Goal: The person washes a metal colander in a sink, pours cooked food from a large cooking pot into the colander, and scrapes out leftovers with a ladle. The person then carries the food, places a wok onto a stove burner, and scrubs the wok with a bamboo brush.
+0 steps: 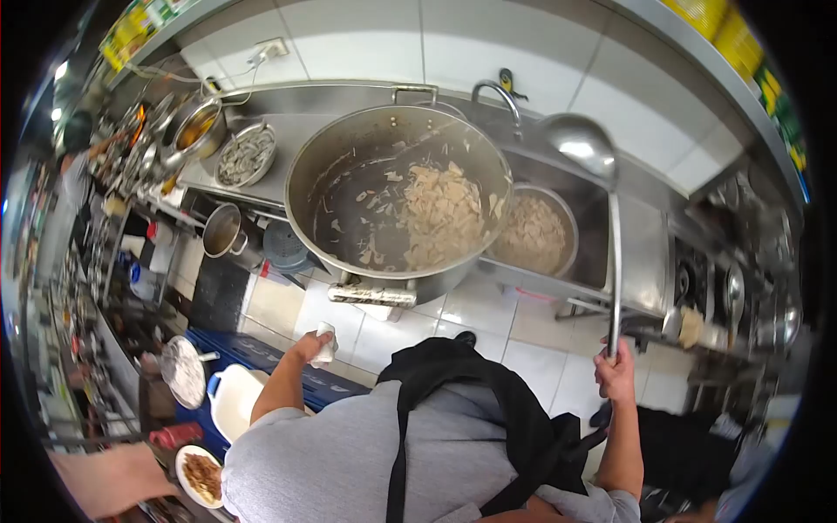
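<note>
My right grip [615, 376] is clamped round the ladle [615, 261], right of the big pot [349, 144] — my left grip [308, 346] closes on a white cloth [325, 340].

Even, whitish light filled the middle of the view, bright on the wall tiles [357, 44] and the floor [475, 305]. Small lamps [59, 70] glowed at the far left. A hard white glint sat in the bowl of the ladle [582, 150], and softer shine lay on the sink [593, 231]. The inside of the pot [336, 161] was in shadow. The round lens bent the shelf [667, 30] into an arc; black swallowed the corners, and the left edge was smeared, squeezed and dim.
</note>
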{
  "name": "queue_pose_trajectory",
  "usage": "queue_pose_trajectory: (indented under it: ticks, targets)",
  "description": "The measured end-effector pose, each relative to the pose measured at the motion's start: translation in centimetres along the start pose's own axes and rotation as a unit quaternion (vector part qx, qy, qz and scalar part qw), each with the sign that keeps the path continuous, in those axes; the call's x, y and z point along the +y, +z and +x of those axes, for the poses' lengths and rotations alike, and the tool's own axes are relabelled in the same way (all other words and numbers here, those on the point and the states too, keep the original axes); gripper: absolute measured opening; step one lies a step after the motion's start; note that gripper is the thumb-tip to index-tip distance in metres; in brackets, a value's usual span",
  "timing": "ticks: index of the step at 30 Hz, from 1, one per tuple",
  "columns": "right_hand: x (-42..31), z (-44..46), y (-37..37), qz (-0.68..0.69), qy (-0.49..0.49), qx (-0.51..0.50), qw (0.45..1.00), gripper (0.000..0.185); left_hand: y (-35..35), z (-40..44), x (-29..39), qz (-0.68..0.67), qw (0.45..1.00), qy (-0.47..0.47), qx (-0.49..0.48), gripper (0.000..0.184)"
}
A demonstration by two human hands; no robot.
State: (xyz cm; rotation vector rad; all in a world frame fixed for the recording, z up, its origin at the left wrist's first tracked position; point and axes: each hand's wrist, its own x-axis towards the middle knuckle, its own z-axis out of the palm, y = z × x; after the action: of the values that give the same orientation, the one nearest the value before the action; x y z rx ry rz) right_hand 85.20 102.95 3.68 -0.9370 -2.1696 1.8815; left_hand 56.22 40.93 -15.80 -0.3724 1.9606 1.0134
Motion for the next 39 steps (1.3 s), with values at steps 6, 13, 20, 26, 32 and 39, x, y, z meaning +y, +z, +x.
queue_pose_trajectory:
  ticks: [6,13,20,26,32,39]
  targets:
    - [-4.5,8.8,-4.2,-0.195,-0.027,-0.171,0.966,0.026,11.2,-0.5,3.3,-0.152,0.987,0.029,0.043,0.051]
    - [-7.5,18.9,-7.4,-0.353,-0.085,-0.320,0.875,0.034,17.2,-11.6,10.5,-0.175,0.910,0.132,0.353,0.056]
    - [-7.3,23.3,-8.1,-0.317,-0.175,-0.381,0.851,0.043,20.7,-24.7,25.1,-0.460,0.665,0.327,0.489,0.057]
    - [-6.9,24.7,-8.1,-0.336,-0.202,-0.382,0.837,0.038,19.5,-23.8,31.3,-0.384,0.698,0.205,0.568,0.075]
    - [-7.7,22.6,-7.3,-0.371,-0.278,-0.355,0.812,0.038,18.6,-23.6,32.5,-0.448,0.742,0.217,0.449,0.067]
    - [-7.2,22.1,-5.2,-0.371,-0.285,-0.350,0.812,0.042,12.4,-20.0,31.7,-0.437,0.660,0.131,0.597,0.056]
